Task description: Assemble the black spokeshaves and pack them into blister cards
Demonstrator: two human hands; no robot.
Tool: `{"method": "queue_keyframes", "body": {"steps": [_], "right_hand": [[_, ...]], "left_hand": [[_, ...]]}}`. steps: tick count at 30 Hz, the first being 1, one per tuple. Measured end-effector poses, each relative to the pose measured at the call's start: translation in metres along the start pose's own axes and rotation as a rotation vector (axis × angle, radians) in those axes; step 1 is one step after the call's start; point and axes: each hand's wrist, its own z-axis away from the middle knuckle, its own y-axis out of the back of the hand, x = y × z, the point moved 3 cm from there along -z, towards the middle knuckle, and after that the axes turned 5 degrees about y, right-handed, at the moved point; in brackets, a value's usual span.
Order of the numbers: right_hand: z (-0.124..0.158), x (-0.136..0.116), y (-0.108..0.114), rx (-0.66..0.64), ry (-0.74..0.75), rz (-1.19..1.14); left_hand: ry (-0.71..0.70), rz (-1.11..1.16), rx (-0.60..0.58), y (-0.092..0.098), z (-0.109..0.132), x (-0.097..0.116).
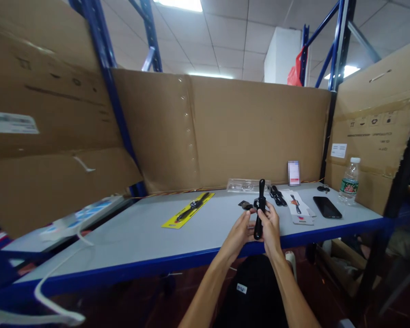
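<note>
In front of me, just over the table's front edge, a glossy black two-ended tool (261, 196) with a thicker middle stands nearly upright. My right hand (269, 222) is closed round its lower half, the thumb lying along it. From the other side, my left hand (241, 231) has its fingers bent against the tool's middle; part of the fingers is hidden behind it. Close beyond my left fingertips lies a small dark piece (245, 205) on the table. Several similar black pieces (278, 196) lie behind my right hand, beside a white printed card (296, 203) picturing a black tool.
The grey table (133, 241) has a blue front edge. A yellow card with a black tool (188, 210) lies left, a clear plastic tray (244, 185) at the back. Rightwards are a dark phone (327, 207), a lit phone (293, 173), a water bottle (350, 182). Cardboard walls (253, 132) surround the table.
</note>
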Motion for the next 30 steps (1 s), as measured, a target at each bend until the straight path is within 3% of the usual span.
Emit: {"method": "queue_keyframes", "body": {"steps": [3,6,9,12,16,20,24,30], "right_hand": [[0.004,0.004,-0.016,-0.078,-0.079,0.008],[0.002,0.007,-0.023,-0.198,-0.046,0.059],[-0.007,0.002,-0.015,-0.138,0.125,0.289],[-0.019,-0.009,-0.008,-0.048,0.328,0.601],[-0.040,-0.007,-0.028,-0.392,0.329,0.778],[-0.057,0.003,-0.046,-0.671,0.190,0.744],[-0.064,0.004,-0.049,-0.767,0.155,0.804],[-0.058,-0.010,-0.053,-0.808,0.351,0.955]], "left_hand": [[-0.036,0.034,0.061,0.003,-0.001,0.001],[-0.090,0.008,0.152,0.014,-0.004,0.003],[-0.100,-0.127,0.212,0.030,-0.013,0.005],[-0.218,-0.422,0.356,0.047,-0.021,0.013],[-0.383,-0.800,0.481,0.057,-0.023,0.020],[-0.332,-0.995,0.539,0.059,-0.017,0.016],[-0.317,-0.987,0.546,0.057,-0.012,0.012],[-0.336,-0.775,0.499,0.062,-0.017,0.015]]}}
